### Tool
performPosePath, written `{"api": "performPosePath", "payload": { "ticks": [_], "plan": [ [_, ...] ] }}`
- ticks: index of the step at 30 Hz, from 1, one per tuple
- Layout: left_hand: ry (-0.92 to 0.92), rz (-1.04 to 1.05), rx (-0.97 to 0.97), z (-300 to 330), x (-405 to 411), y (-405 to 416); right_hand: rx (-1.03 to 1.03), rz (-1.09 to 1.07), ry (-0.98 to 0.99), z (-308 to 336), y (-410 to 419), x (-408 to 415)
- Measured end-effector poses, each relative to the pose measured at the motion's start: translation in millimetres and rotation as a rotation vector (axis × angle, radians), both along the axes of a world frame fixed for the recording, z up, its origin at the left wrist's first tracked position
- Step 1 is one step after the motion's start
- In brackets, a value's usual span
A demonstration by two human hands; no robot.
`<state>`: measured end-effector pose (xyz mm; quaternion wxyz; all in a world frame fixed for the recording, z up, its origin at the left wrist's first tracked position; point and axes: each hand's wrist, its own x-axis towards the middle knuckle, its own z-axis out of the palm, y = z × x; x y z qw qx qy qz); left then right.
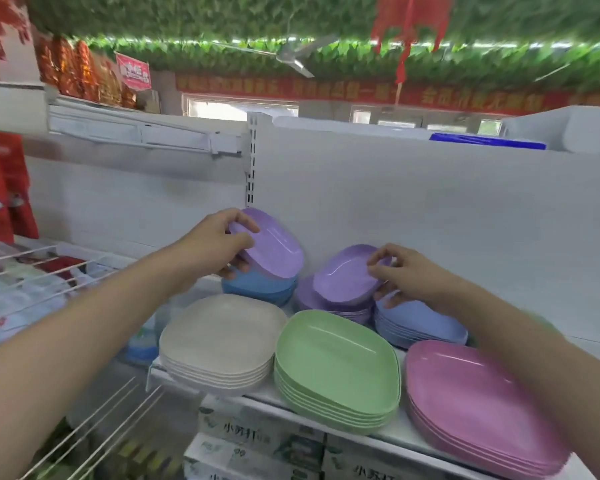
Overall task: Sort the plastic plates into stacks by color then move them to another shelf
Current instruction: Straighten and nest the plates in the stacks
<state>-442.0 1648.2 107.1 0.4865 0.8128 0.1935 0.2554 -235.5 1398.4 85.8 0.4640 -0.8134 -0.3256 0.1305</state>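
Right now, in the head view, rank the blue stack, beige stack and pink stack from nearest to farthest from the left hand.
1. Blue stack, directly under the left hand.
2. Beige stack, front left of the shelf.
3. Pink stack, front right.

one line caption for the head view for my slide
Left hand and right hand each grip a purple plate above color-sorted stacks on a shop shelf.

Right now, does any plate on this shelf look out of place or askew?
Yes. The left hand tilts a purple plate over the darker blue stack, the wrong color. The right hand holds another purple plate tilted over the purple stack.
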Motion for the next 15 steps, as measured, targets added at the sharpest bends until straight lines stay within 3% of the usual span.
{"api": "performPosePath", "payload": {
  "ticks": [4,8,10,13,15],
  "plan": [
    [0.039,-0.098,-0.062,3,33,7,-0.161,0.011,-0.053,-4,10,-9],
    [0.113,-0.236,-0.112,-3,55,7,-0.605,0.004,-0.346,7,15,-15],
    [0.132,-0.291,-0.150,-9,63,3,-0.752,-0.052,-0.381,10,17,-16],
    [0.161,-0.351,-0.179,-17,76,-2,-0.848,-0.070,-0.369,4,25,-21],
    [0.229,-0.356,-0.058,-23,83,-3,-0.855,-0.085,-0.378,1,30,-28]
  ]
}}
